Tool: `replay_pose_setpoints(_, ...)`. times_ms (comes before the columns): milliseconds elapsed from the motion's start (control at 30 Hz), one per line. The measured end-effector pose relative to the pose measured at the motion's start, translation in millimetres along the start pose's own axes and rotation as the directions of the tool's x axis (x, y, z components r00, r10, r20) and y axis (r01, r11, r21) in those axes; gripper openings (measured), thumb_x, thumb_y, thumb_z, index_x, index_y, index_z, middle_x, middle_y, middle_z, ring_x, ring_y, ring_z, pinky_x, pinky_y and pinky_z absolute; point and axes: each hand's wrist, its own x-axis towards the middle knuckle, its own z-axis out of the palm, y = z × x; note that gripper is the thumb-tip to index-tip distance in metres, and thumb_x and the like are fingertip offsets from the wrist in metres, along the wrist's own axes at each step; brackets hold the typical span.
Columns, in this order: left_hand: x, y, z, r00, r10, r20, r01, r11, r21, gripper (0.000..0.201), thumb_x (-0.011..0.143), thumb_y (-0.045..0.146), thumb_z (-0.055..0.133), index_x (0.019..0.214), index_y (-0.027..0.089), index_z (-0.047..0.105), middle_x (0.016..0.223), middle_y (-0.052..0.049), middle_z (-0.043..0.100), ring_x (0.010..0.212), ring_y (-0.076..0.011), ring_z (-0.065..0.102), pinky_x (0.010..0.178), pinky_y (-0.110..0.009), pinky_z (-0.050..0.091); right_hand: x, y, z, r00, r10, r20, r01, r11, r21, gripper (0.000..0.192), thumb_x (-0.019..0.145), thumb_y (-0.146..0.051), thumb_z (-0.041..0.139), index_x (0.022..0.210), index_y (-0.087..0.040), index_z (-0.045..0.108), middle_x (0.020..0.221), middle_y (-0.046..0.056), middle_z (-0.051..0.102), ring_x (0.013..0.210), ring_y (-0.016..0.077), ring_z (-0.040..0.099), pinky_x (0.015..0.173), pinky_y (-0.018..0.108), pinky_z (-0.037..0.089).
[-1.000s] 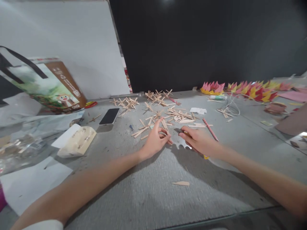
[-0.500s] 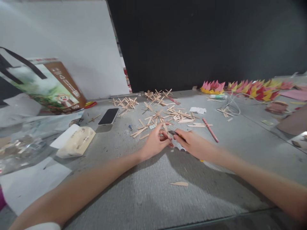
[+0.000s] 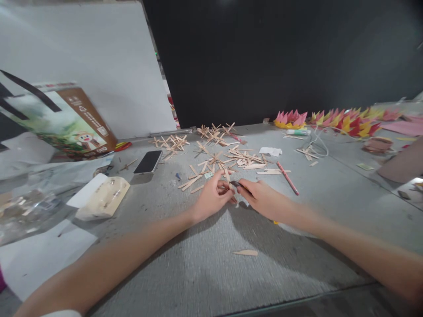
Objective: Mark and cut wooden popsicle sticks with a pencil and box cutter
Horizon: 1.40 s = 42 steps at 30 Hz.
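Near the middle of the grey table (image 3: 205, 273), my left hand (image 3: 213, 193) is closed on a wooden craft stick (image 3: 227, 175), whose far end points up past the fingers. My right hand (image 3: 261, 196) grips a utility knife (image 3: 235, 184), its dark front end at the stick; part of its yellow handle shows below the palm. A cut piece of stick (image 3: 246, 252) with a pointed end lies on the table closer to me. Just beyond my hands are loose craft sticks (image 3: 244, 159) and several crossed-stick pieces (image 3: 175, 141).
A phone (image 3: 148, 162), a packet (image 3: 104, 198) and a printed bag (image 3: 66, 119) are on the left. To the right lie a pink pencil (image 3: 287, 178), a white cable (image 3: 325, 143) and a glue stick (image 3: 298, 132). Pink and yellow paper crowns (image 3: 291, 119) stand at the back.
Both hands stay together at the craft stick, with the knife still against it. The whole view has shifted slightly; nothing on the table has visibly moved.
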Motion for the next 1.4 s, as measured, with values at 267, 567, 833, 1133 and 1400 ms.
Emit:
replay_pose_setpoints(267,-3.6,-0.8,1.2,0.998,0.058,0.014,-0.060,0.968,0.245,0.048,0.098,0.020,0.060,0.143,0.023,0.046,0.088,0.000,0.077,0.071,-0.0181,0.079,0.071,-0.029,0.061,-0.6,-5.4,3.5,0.999,0.049,-0.016,-0.049,0.998,-0.050,0.028,0.108,-0.014,0.038,0.102,-0.017,0.066,0.084,0.005,0.066,0.062,0.0145,0.048,0.063,0.032,0.024)
replay_pose_setpoints(567,-4.8,0.1,3.8,0.997,0.080,-0.008,-0.069,0.902,0.427,0.051,0.101,0.020,0.053,0.151,0.022,0.043,0.085,0.003,0.076,0.069,-0.0157,0.076,0.071,-0.026,0.057,-3.5,-15.1,-1.1,0.996,-0.066,0.052,0.081,0.919,-0.387,0.027,0.103,-0.005,0.046,0.113,-0.013,0.070,0.110,0.015,0.071,0.068,0.0171,0.057,0.064,0.034,0.031)
replay_pose_setpoints(833,-6.3,-0.5,1.9,0.994,0.103,0.020,-0.099,0.860,0.500,0.047,0.104,0.023,0.049,0.151,0.021,0.044,0.080,0.003,0.073,0.069,-0.0160,0.070,0.071,-0.027,0.053,-0.5,-6.5,4.7,0.999,-0.038,0.032,0.044,0.977,-0.208,0.029,0.105,-0.009,0.042,0.111,-0.015,0.069,0.098,0.011,0.071,0.071,0.0180,0.057,0.066,0.033,0.031)
replay_pose_setpoints(1133,-2.5,1.2,-5.5,0.993,0.061,0.098,-0.096,0.913,0.396,0.054,0.109,0.037,0.049,0.159,0.020,0.040,0.081,0.002,0.070,0.066,-0.0145,0.062,0.068,-0.026,0.048,6.2,-8.0,-19.4,0.955,0.165,0.245,-0.270,0.827,0.494,0.034,0.112,-0.040,0.038,0.085,-0.023,0.050,0.061,-0.003,0.055,0.041,0.0109,0.048,0.044,0.027,0.034)
replay_pose_setpoints(1400,0.2,0.9,-4.8,0.991,0.012,0.137,-0.040,0.977,0.207,0.071,0.104,0.050,0.062,0.163,0.019,0.036,0.079,0.002,0.066,0.063,-0.0127,0.059,0.063,-0.024,0.045,5.3,15.0,-15.9,0.919,0.067,0.389,-0.347,0.606,0.716,0.034,0.110,-0.058,0.046,0.100,-0.026,0.053,0.060,-0.010,0.044,0.036,0.0077,0.036,0.031,0.021,0.035)
